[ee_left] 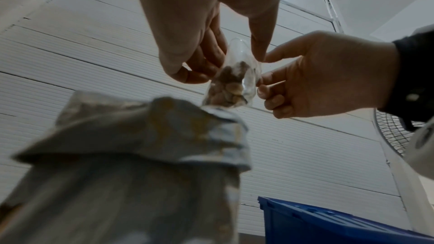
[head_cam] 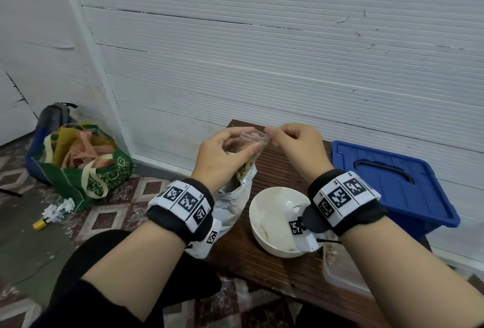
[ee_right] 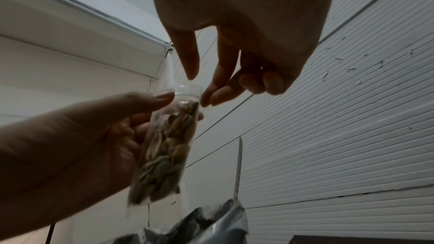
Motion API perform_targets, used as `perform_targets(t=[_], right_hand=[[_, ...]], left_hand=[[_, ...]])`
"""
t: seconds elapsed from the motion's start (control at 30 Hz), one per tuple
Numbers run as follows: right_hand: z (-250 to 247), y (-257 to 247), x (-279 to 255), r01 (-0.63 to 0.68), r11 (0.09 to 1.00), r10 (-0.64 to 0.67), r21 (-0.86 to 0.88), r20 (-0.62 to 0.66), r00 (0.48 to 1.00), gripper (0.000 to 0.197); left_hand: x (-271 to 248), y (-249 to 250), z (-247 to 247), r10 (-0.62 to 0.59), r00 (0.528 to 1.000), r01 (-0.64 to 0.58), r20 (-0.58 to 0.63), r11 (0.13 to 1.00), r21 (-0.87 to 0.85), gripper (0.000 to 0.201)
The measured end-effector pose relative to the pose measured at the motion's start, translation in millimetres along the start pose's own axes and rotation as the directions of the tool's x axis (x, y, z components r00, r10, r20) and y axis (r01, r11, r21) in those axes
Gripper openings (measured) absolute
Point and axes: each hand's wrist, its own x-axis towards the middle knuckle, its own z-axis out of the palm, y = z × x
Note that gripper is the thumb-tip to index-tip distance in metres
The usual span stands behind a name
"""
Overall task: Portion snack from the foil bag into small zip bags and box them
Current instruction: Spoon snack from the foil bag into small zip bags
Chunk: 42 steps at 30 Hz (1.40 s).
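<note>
1. Clear small plastic zip bag (head_cam: 255, 141), partly filled with pale seeds, hangs above the open silver foil bag (head_cam: 237, 196) on the brown wooden counter (head_cam: 272, 170).
2. Left hand (head_cam: 222, 156) holds its side; right hand (head_cam: 298, 144) pinches its top edge.
3. White round bowl (head_cam: 264, 212) stands near.

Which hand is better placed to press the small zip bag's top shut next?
Probably the right hand: it pinches the small zip bag at its top edge, while the left hand grips the filled body.
</note>
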Motion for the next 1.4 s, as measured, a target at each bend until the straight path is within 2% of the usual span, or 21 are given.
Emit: perform_targets(t=[0.13,0.37,0.53,0.67,0.8,0.9,0.97,1.07,1.23,1.4], right_hand=[[-15,2,-5,-0.065,0.998,0.065,0.024,-0.005,0.998,0.019],[-60,12,-23,-0.116,0.993,0.117,0.012,-0.073,0.99,0.019],[-110,29,-47,-0.161,0.985,0.149,-0.065,-0.161,0.976,0.026],[-133,59,-68,-0.298,0.939,0.261,-0.173,-0.205,0.943,0.029],[-133,96,-86,-0.407,0.848,0.356,-0.338,-0.205,0.912,0.033],[-124,117,-93,-0.477,0.762,0.462,-0.437,-0.15,0.874,0.035],[-117,125,-96,-0.485,0.726,0.499,-0.487,-0.112,0.859,0.028],[-107,132,-98,-0.508,0.7,0.542,-0.501,-0.091,0.836,0.019],[-96,139,-103,-0.526,0.657,0.612,-0.541,-0.024,0.79,0.017],[-99,137,-99,-0.54,0.648,0.606,-0.537,-0.065,0.793,0.023]], left_hand=[[-3,3,17,0.009,0.999,-0.008,0.05,1.0,-0.009,0.033],[-12,5,52,-0.001,0.984,0.009,0.18,0.999,-0.044,0.051],[-25,-2,79,-0.022,0.965,0.035,0.262,0.998,-0.045,0.034],[-34,-20,96,-0.088,0.939,0.079,0.333,0.996,0.038,0.024],[-41,-44,100,-0.173,0.921,0.12,0.35,0.978,0.17,0.02],[-44,-61,98,-0.228,0.912,0.14,0.341,0.954,0.265,0.021],[-45,-70,95,-0.256,0.913,0.161,0.317,0.941,0.296,0.021],[-46,-78,91,-0.292,0.908,0.186,0.301,0.924,0.334,0.024],[-48,-80,87,-0.315,0.897,0.202,0.309,0.916,0.348,0.024],[-51,-73,84,-0.295,0.893,0.17,0.338,0.92,0.354,0.022]])
